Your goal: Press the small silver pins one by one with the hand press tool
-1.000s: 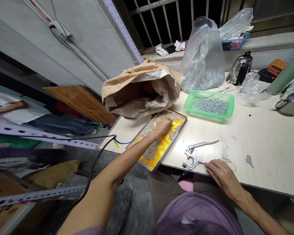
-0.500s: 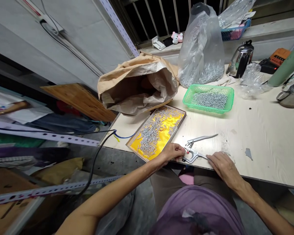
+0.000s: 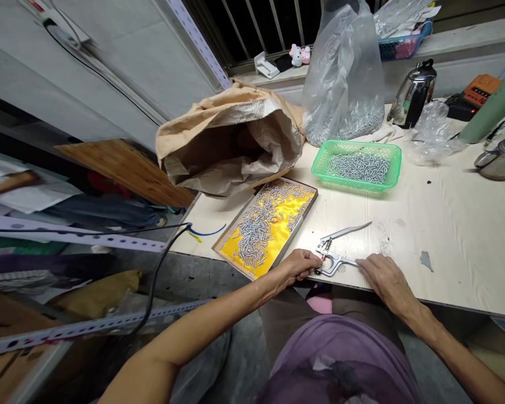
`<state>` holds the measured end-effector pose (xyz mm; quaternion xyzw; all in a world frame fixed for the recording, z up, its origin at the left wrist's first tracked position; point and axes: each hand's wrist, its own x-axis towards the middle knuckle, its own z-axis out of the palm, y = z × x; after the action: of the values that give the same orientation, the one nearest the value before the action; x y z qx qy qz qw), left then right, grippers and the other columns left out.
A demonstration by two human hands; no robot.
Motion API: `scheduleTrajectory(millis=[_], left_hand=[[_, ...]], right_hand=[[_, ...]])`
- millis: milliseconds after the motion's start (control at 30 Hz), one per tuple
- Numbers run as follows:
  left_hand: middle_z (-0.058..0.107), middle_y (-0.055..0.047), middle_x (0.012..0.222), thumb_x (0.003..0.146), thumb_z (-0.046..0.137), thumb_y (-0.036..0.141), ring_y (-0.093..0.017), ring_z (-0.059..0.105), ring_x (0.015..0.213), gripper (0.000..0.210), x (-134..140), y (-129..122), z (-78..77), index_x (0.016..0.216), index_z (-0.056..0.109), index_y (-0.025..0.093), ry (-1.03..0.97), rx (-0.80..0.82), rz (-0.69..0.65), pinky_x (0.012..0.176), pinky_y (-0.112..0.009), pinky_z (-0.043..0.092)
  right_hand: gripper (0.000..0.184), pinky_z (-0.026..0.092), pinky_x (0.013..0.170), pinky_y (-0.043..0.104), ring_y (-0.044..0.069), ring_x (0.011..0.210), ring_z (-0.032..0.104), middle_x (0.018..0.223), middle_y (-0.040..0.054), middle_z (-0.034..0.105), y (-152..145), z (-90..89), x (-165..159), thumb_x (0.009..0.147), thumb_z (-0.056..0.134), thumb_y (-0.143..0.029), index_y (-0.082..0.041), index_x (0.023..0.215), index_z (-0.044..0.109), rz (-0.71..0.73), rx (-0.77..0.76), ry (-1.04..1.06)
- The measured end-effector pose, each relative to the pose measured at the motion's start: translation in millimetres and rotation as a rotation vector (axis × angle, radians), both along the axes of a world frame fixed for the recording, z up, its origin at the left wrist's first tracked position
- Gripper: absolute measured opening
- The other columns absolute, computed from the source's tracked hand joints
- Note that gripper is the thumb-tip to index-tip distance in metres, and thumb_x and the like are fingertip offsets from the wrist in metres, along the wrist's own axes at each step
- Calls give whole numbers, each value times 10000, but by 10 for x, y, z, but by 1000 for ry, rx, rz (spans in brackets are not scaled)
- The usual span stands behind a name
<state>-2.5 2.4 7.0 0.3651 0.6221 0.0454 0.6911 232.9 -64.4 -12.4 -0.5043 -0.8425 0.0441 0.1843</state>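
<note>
Snap-fastener pliers (image 3: 334, 262) lie at the table's front edge, with a C-shaped jaw, a small spring, a red bit near the jaw, and handles spread apart. My right hand (image 3: 385, 280) has its fingers closed over the end of the lower handle. At the jaw's left side, my left hand (image 3: 299, 265) is pinched shut; whatever sits between its fingertips is too small to make out. Just left of that hand, a shallow tray (image 3: 283, 255) lined with yellow cloth bears many small metal pins (image 3: 252, 235), loosely heaped.
Behind the tray gapes a brown paper sack (image 3: 231, 140). A green basket (image 3: 320, 174) of similar metal pieces stands near a clear plastic bag (image 3: 340, 84) holding more. A kettle (image 3: 413, 92), a metal cup (image 3: 500, 160) and a green cylinder (image 3: 490, 106) are at right.
My left fingertips have shifted slightly against the jaw of the pliers. My right hand stays at the handle. The whole view has tilted a little.
</note>
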Motion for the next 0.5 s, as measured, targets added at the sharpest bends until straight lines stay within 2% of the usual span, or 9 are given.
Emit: scheduleTrajectory(millis=[167, 500], left_hand=[[411, 104, 366, 647, 711, 258, -7, 241, 272, 208, 20, 56, 6, 614, 547, 134, 50, 22, -48, 315, -174, 120], [409, 90, 335, 660, 669, 197, -22, 280, 275, 187, 6, 81, 22, 546, 530, 141, 63, -34, -159, 319, -175, 142]], right_hand=[[258, 341, 654, 305, 174, 710, 508, 760, 46, 582, -2, -2, -5, 956, 368, -176, -162, 962, 626, -6, -12, 0], [259, 362, 661, 308, 176, 712, 516, 764, 52, 596, -18, 24, -13, 948, 367, -157, -165, 952, 626, 1, -19, -23]])
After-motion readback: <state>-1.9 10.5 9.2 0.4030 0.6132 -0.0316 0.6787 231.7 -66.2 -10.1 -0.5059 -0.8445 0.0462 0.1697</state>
